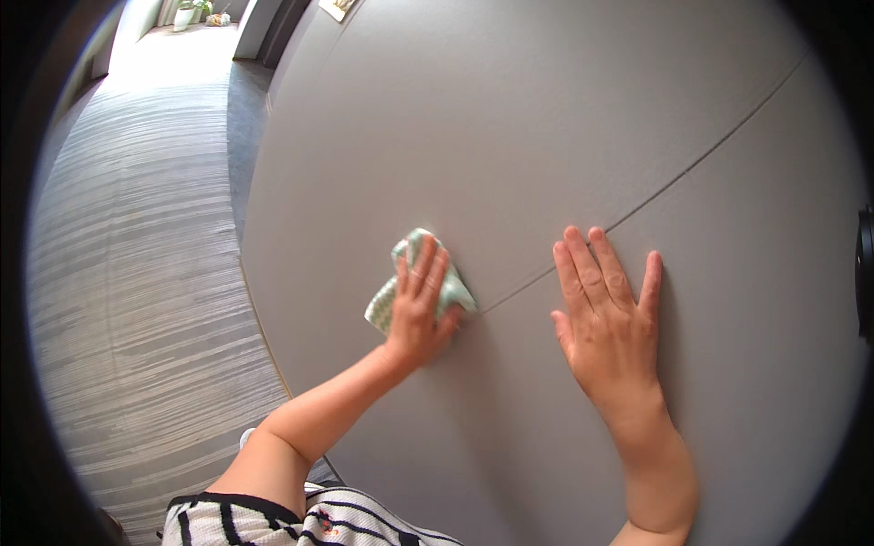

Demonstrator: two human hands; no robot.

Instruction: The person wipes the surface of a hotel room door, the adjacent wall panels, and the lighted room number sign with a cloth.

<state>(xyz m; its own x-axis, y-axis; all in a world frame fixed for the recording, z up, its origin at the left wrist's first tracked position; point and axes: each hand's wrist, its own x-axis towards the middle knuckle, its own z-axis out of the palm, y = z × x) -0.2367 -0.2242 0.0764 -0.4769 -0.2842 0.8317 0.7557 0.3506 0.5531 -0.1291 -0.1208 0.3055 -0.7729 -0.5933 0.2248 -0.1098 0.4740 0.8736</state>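
My left hand [417, 310] presses a white-and-green patterned cloth [384, 305] against a large, smooth grey panel [444, 150]. Folds of the cloth stick out past the fingertips and at both sides of the hand. To the right, my right hand [611, 310] rests on the same surface with its palm down, fingers spread and nothing held. A thin dark seam [686, 172] crosses the panel at a slant, running from near the cloth, past the right fingertips, to the upper right.
Along the left lies a grey-and-white striped carpet [136, 273], with a strip of darker floor [247, 130] beside the panel. A potted plant [183, 16] stands at the far end. A small pictured item [337, 8] is at the top edge. Something black [866, 273] juts in at right.
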